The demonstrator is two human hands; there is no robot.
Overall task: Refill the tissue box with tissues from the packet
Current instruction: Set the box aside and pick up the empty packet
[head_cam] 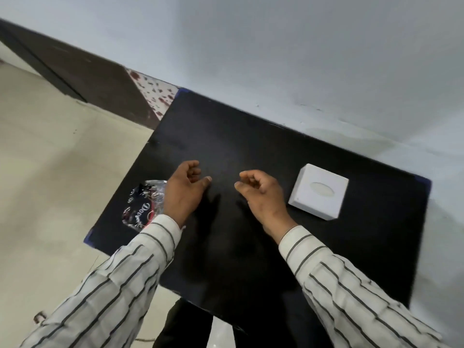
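Here both hands hover empty, fingers loosely curled: left hand (184, 190) beside the packet (144, 204), right hand (262, 194) near the tissue box (319, 191); the crinkly packet, at the table (251, 136) edge, could slide off

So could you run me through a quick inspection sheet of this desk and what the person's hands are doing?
Surface: black table, set against a pale wall, blue tape at its corners.
Job's things: white tissue box on the right side, oval slot facing up; clear printed packet at the left edge, partly hidden behind the left hand.
Clutter: nothing seen.
Grippers: left hand and right hand hover above the table, fingers loosely curled, holding nothing.
Cables: nothing seen.
Surroundings: pale floor on the left, dark skirting along the wall, striped sleeves.
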